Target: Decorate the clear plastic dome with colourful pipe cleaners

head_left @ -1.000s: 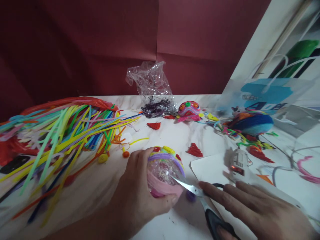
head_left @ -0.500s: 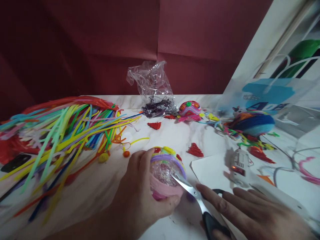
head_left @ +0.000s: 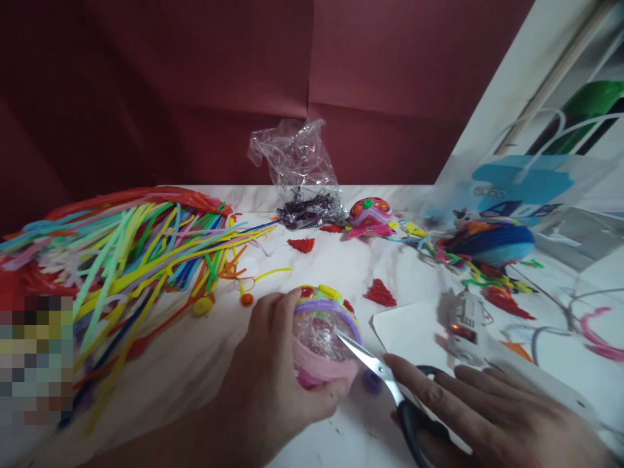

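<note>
My left hand [head_left: 277, 370] is closed round the left side of a small ball [head_left: 324, 335], its thumb at the lower front. Bands of pink and purple pipe cleaner wrap the ball, with a clear, shiny patch in the middle and red and yellow pieces on top. In my right hand [head_left: 487, 416] is a pair of scissors [head_left: 373, 367] with black handles. The blades are together, and their tip points at the clear patch; whether it touches I cannot tell. Part of the handles is hidden beneath my right fingers.
Colourful pipe cleaners [head_left: 141, 253] spread over the left. Behind stand a clear plastic bag [head_left: 299, 169] and a finished-looking pink ball [head_left: 370, 214]. A hot glue gun [head_left: 470, 331] with a red light lies right, on white paper [head_left: 409, 331]. Red triangles [head_left: 381, 294] and a blue ball [head_left: 497, 244] lie beyond.
The scissors have shifted very slightly against the ball, their handles tilting a little. My left hand and the ball have stayed nearly in place.
</note>
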`<state>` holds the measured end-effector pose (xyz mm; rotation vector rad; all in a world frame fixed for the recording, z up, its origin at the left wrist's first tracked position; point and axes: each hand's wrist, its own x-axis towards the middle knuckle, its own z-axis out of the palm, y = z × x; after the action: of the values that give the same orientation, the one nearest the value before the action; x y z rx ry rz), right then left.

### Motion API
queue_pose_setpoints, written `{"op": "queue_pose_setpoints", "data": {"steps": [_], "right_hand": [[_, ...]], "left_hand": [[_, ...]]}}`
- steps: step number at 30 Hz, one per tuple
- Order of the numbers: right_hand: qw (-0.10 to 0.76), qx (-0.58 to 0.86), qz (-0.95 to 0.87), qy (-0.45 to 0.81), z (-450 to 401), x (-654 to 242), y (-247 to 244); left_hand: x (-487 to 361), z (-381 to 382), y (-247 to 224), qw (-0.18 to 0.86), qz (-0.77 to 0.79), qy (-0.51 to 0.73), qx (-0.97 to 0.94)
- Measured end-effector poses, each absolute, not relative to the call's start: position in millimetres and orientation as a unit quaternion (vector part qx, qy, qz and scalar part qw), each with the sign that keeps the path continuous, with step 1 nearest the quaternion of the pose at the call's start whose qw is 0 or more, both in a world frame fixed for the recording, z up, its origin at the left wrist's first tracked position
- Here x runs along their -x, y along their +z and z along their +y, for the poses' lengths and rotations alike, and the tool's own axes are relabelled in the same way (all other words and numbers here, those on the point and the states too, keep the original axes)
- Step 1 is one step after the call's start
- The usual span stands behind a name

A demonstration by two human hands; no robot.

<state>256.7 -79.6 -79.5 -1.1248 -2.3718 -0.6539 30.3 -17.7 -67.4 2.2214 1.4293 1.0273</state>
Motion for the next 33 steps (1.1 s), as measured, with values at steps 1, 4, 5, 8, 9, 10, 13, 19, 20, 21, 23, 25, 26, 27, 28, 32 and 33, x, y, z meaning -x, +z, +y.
{"op": "queue_pose_setpoints", "data": {"steps": [1,4,5,8,9,10,13,19,20,21,23,25,26,27,28,32,33], "right_hand": [[0.217,0.408,-0.856,-0.232,-79.0,-256.5,-78.2],[0.217,0.415,-0.862,-0.196,-77.9,-255.2,-72.1],[0.225,0.415,-0.867,-0.161,-77.9,-254.6,-70.2],[0.295,0.416,-0.858,0.061,-78.3,-253.0,-69.8],[0.313,0.425,-0.834,0.159,-78.3,-252.9,-72.1],[0.32,0.437,-0.801,0.255,-78.2,-253.1,-75.5],[0.323,0.463,-0.702,0.435,-76.8,-256.1,-87.7],[0.381,0.45,-0.747,0.307,-75.7,-258.3,-87.6],[0.376,0.442,-0.778,0.241,-75.7,-256.9,-85.4],[0.369,0.433,-0.806,0.165,-75.5,-255.4,-83.6],[0.338,0.424,-0.84,0.026,-74.8,-253.1,-81.8],[0.306,0.436,-0.843,-0.076,-74.3,-252.0,-81.3],[0.295,0.443,-0.839,-0.113,-74.4,-251.8,-80.7],[0.282,0.448,-0.837,-0.14,-74.7,-251.7,-79.5],[0.269,0.449,-0.837,-0.158,-75.2,-251.5,-77.6],[0.197,0.447,-0.856,-0.169,-77.7,-250.7,-66.2],[0.181,0.443,-0.86,-0.176,-77.9,-250.8,-64.1]], "left_hand": [[-30.5,-17.8,-66.5,0.157,0.502,0.356,-0.773],[-30.1,-18.0,-66.0,0.161,0.499,0.362,-0.77],[-29.8,-18.0,-66.9,0.16,0.497,0.369,-0.769],[-28.6,-17.3,-70.9,0.156,0.497,0.373,-0.768],[-28.2,-17.0,-71.9,0.158,0.498,0.371,-0.768],[-27.7,-16.7,-72.6,0.161,0.499,0.368,-0.768],[-26.3,-15.9,-73.0,0.17,0.492,0.366,-0.771],[-25.9,-15.4,-72.3,0.177,0.484,0.369,-0.773],[-26.3,-15.4,-71.7,0.178,0.486,0.37,-0.772],[-26.8,-15.5,-70.8,0.178,0.488,0.368,-0.771],[-27.9,-16.1,-67.9,0.178,0.498,0.358,-0.77],[-28.7,-17.0,-64.6,0.18,0.507,0.345,-0.769],[-29.0,-17.6,-63.2,0.182,0.51,0.34,-0.769],[-29.2,-18.1,-62.3,0.183,0.511,0.338,-0.769],[-29.3,-18.5,-61.9,0.183,0.511,0.339,-0.768],[-29.2,-18.8,-65.3,0.176,0.498,0.36,-0.769],[-29.2,-18.7,-66.5,0.174,0.494,0.365,-0.77]]}}
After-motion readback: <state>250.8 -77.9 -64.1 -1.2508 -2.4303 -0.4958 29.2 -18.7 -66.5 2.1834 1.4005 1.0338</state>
